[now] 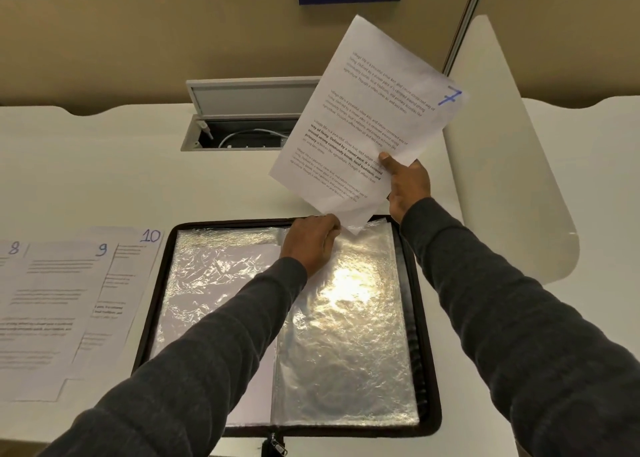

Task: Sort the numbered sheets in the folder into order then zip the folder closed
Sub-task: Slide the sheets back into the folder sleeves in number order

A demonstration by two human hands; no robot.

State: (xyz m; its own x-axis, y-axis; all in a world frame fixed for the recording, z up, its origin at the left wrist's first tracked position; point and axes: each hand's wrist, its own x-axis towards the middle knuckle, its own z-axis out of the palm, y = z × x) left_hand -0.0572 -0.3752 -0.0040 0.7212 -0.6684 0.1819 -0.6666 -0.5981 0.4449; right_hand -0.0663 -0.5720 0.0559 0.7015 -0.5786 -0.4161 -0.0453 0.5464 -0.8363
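At 6 o'clock the open folder [156, 300] is laid on the table [104, 179], a sleeve [346, 335] apparently gripped by the left hand [311, 242], and beyond, limp sheet 7 [367, 120], best edge-held, is pinched by the right hand [407, 186], its long axis pointed toward 1 o'clock.

Both arms, in dark grey sleeves, reach up from the bottom edge toward the middle of the frame. The left hand [311, 243] lies knuckles up at centre, fingers curled over the top edge of a plastic pocket [346, 318]. The right hand [407, 186], higher and right of centre, pinches sheet 7 [367, 110] near its lower edge, thumb on the printed face.
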